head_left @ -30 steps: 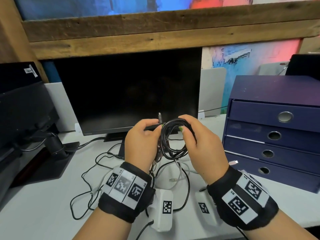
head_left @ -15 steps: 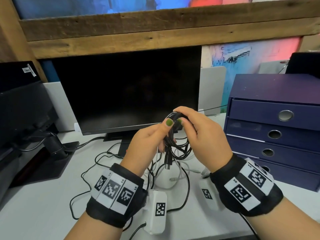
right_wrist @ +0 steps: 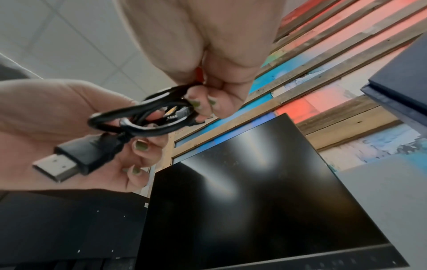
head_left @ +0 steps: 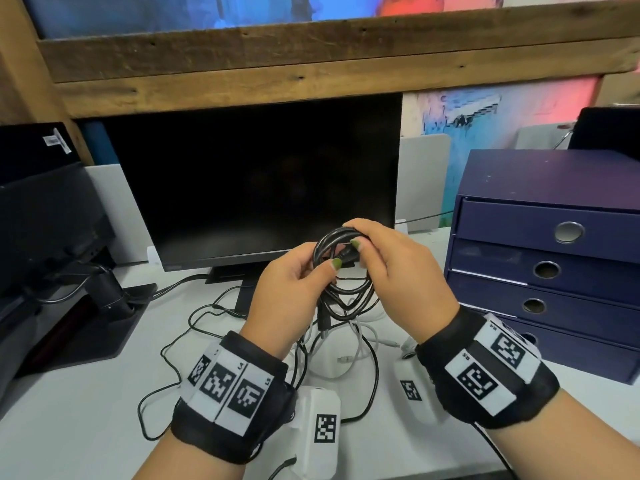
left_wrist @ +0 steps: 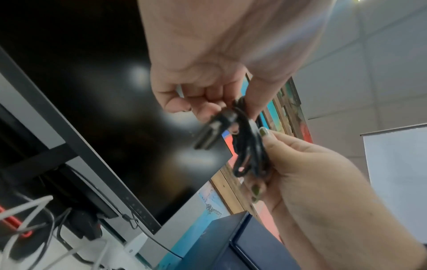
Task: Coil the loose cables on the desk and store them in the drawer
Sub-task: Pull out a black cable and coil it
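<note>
Left hand [head_left: 294, 289] and right hand [head_left: 398, 271], held above the desk in front of the monitor, both grip 1 coiled glossy black cable [head_left: 341, 271]. The left thumb and fingers pinch the left side of the coil; the right fingers curl over its top. 1 black plug with a silver metal tip [right_wrist: 67, 162] hangs from the coil across the left palm. On the white desk [head_left: 69, 410] beneath the hands lie loose thin black cables [head_left: 166, 348] and a white cable [head_left: 360, 341], tangled so that their number cannot be told. Behind stands 1 black flat monitor with a dark screen [head_left: 256, 181]. To the right sits 1 dark blue drawer cabinet [head_left: 554, 265] showing 4 shut drawers with round finger holes.
</note>
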`<action>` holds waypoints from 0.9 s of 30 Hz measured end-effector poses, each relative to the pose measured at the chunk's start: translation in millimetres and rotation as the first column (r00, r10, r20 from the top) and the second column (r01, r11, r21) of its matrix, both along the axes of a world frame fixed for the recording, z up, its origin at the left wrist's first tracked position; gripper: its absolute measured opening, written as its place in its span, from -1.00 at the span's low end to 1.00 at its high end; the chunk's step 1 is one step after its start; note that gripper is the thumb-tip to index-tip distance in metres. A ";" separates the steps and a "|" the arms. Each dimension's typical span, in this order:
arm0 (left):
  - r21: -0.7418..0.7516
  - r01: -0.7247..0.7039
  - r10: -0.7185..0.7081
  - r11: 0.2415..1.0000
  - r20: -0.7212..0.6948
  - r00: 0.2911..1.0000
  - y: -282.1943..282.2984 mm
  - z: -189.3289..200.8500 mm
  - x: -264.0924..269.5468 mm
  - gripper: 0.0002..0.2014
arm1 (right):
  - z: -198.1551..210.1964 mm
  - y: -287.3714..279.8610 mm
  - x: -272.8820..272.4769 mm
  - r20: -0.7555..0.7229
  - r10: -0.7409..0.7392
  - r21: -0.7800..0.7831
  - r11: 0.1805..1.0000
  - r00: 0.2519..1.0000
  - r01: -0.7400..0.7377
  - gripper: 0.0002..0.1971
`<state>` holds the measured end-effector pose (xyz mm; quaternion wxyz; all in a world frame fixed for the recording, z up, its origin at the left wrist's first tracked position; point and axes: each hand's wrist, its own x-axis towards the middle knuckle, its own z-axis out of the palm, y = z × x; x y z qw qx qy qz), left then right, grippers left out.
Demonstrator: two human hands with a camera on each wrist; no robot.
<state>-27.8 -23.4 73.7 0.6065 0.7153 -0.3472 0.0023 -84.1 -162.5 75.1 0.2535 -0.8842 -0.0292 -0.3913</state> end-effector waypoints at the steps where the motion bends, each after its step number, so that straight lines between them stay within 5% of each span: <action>1: -0.001 -0.027 0.027 1.000 0.000 1.000 -1.6 -0.5 -0.6 -0.84 | -0.9 -0.2 1.0 -0.002 -0.001 0.014 1.000 1.000 0.001 -0.74; 25: 0.132 -0.218 0.197 0.967 0.156 0.968 -8.6 -3.7 -1.3 -0.81 | -5.5 3.3 1.5 -0.129 0.033 0.186 0.982 0.991 -0.008 -0.81; 27: 0.152 -0.251 0.209 0.956 0.247 0.946 -8.2 -3.7 -2.9 -0.85 | -4.5 3.4 1.2 -0.144 -0.003 0.132 0.991 0.990 0.023 -0.80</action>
